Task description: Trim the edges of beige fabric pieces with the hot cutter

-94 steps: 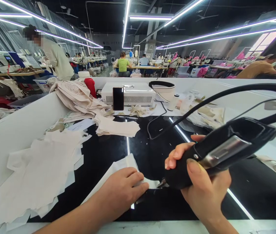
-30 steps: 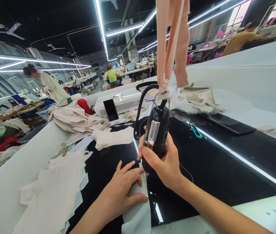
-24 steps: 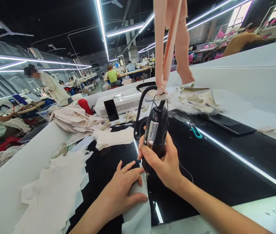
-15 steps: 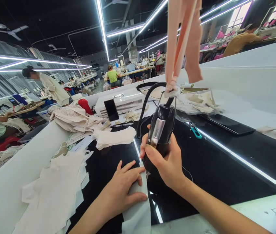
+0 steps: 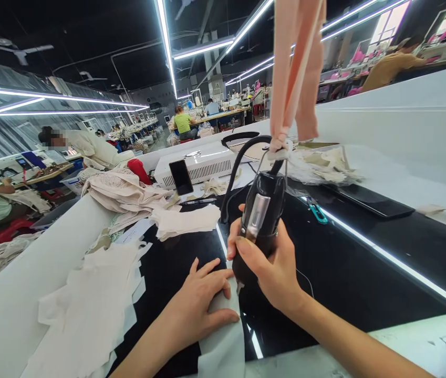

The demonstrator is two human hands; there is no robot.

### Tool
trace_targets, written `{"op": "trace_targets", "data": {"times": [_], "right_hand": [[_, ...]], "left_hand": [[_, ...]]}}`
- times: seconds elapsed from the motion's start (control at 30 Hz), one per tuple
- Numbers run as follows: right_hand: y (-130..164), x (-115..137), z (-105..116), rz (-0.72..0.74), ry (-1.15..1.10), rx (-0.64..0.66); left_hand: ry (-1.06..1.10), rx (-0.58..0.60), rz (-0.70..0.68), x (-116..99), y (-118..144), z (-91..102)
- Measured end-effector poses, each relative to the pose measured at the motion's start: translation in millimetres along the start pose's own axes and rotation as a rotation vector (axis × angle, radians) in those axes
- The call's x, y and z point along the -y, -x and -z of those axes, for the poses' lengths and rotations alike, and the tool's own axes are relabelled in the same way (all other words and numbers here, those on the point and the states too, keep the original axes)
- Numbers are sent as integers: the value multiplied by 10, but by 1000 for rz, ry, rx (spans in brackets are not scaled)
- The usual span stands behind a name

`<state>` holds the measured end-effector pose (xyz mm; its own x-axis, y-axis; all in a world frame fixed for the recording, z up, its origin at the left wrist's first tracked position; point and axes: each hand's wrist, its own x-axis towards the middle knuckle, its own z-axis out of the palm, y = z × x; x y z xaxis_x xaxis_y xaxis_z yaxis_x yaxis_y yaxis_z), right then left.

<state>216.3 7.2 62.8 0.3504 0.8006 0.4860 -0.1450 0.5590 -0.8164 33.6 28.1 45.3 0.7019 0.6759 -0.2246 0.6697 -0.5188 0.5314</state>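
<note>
My right hand [image 5: 272, 262] is wrapped around a black corded handheld power tool [image 5: 264, 210] with a silver plate on its side. Its lower end stands at the right edge of a pale fabric strip [image 5: 223, 341] on the glossy black tabletop. Pink cloth strips [image 5: 299, 68] tied to the top of the tool run up out of view. My left hand [image 5: 201, 296] lies with fingers spread, pressing on the fabric just left of the tool. The working tip is too small and shaded to make out.
Cut white fabric pieces [image 5: 84, 310] are stacked at left, with beige fabric [image 5: 124, 189] heaped behind. A phone [image 5: 180, 177] leans on a white box [image 5: 203, 167]. A teal snipper [image 5: 317, 211] and a dark flat device [image 5: 372, 202] lie to the right. Other people work at distant tables.
Both hands and the tool hold nearly the same place. The hanging pink strips sway slightly. At the left, a person in a cream top bends lower.
</note>
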Motion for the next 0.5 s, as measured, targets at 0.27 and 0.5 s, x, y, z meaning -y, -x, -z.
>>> {"op": "trace_targets", "data": {"times": [0.27, 0.5], "right_hand": [[75, 44, -5, -28, -6, 26], [118, 106, -11, -27, -134, 55]], "left_hand": [[6, -31, -44, 38, -3, 5], [9, -25, -43, 38, -19, 11]]}}
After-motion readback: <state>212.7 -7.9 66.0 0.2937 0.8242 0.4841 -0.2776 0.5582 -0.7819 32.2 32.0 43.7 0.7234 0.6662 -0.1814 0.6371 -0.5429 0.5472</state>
